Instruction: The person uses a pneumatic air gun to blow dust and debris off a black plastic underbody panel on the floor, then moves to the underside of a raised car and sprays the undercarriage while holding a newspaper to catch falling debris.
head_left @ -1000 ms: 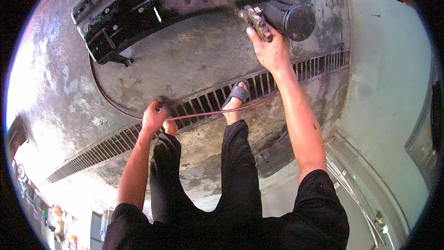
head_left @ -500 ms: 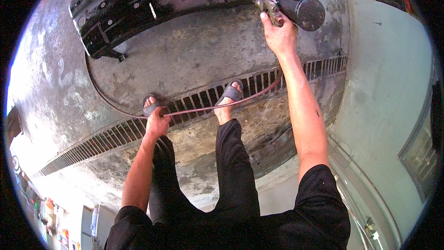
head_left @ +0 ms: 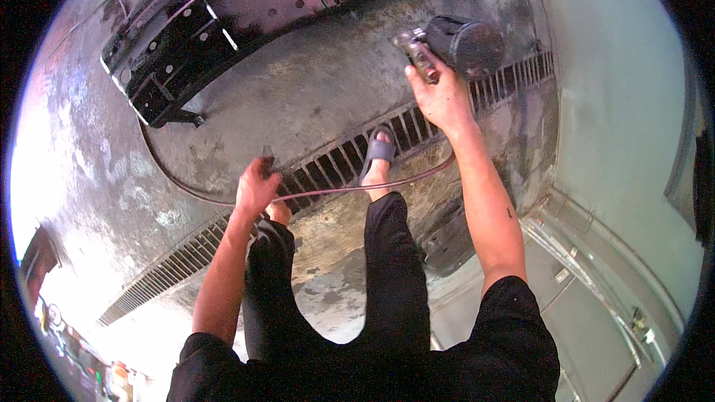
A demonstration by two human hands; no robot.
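Note:
My right hand (head_left: pixel 445 97) is closed around the handle of a metal spray gun (head_left: pixel 423 61), its body slightly blurred. A black cylindrical cup (head_left: pixel 468 45) sits at the gun's far right and appears attached to it. From near my right forearm a thin reddish hose (head_left: pixel 357 190) sags across to the left. My left hand (head_left: pixel 257 187) is over this hose, which passes behind the heel of the hand; thumb and fingers are apart. Beyond both hands a large glossy black panel with round holes (head_left: pixel 261 7) lies on the floor, a bracket at its near left corner.
A slatted drain grate (head_left: pixel 328 167) runs diagonally across the stained concrete floor (head_left: pixel 268 97), under my feet. One sandal (head_left: pixel 380 150) shows on my right foot. A pale wall (head_left: pixel 618 82) with pipes along its base (head_left: pixel 596 275) stands at right. Small blurred items (head_left: pixel 112 380) are at lower left.
My right hand and the spray gun have come nearer and slightly left, away from the panel. My left hand has risen off its grip on the hose, fingers spreading. My view has shifted.

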